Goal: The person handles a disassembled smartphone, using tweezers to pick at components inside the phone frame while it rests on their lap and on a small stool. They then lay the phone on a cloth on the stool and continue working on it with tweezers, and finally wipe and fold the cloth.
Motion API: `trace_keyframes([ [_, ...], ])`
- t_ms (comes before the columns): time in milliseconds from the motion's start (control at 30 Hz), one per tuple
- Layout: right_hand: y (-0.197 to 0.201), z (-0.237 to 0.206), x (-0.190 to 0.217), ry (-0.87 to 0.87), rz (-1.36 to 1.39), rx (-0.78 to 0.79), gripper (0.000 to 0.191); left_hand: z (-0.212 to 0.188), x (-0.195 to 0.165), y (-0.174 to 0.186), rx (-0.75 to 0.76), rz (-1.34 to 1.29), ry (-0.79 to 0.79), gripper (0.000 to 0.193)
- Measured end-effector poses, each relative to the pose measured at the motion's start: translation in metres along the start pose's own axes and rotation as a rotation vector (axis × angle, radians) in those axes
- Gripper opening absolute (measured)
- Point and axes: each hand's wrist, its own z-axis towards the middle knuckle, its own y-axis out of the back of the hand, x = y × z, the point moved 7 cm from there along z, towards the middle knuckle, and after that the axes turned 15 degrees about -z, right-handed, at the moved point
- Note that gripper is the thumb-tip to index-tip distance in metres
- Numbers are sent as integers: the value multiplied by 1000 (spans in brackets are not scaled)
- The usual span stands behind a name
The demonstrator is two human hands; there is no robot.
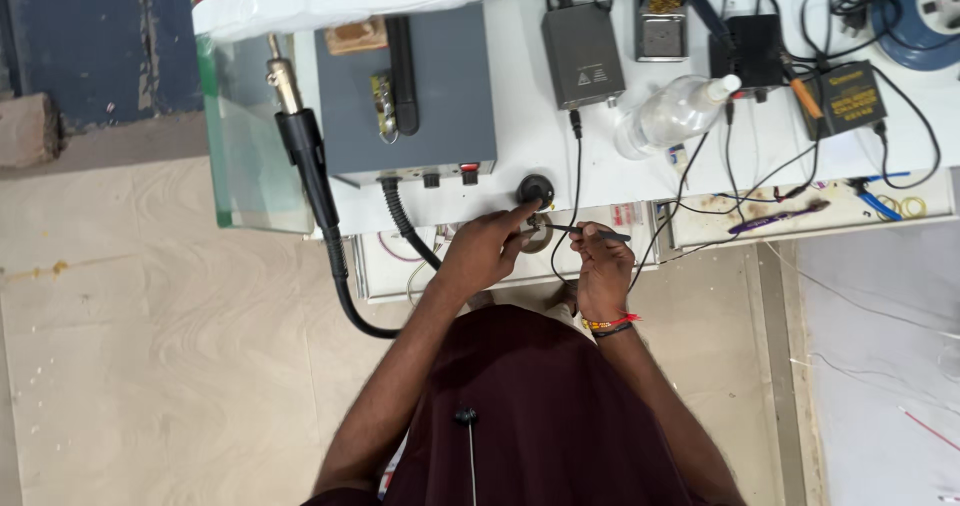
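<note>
Dark maroon fabric of the person's shirt (540, 416) fills the lower centre of the view, and both forearms extend from it toward the white counter (520, 126). Left hand (487, 251): fingers curled, index finger and thumb pinched on a small round ring-shaped part (537, 233) at the counter's front edge. Right hand (603, 266): fingers closed around a thin dark probe-like tool (590, 231), held roughly level with its tip pointing at the ring part. The right wrist carries a red thread band and a dark band (611, 325). The ring part appears brownish; finer detail cannot be told. A round black knob (535, 189) sits just behind the hands. A grey box-shaped station (415, 96) stands behind and to the left, with a black handpiece (303, 151) on a hose beside it. A clear plastic bottle (672, 114) lies further right.
</note>
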Motion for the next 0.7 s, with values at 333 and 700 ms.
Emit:
trace_keyframes([
  [333,14,1,-5,24,50,20,14,13,8,-7,50,-35,26,60],
  [700,14,3,-20,-99,278,84,9,20,2,7,-101,-113,-17,53],
])
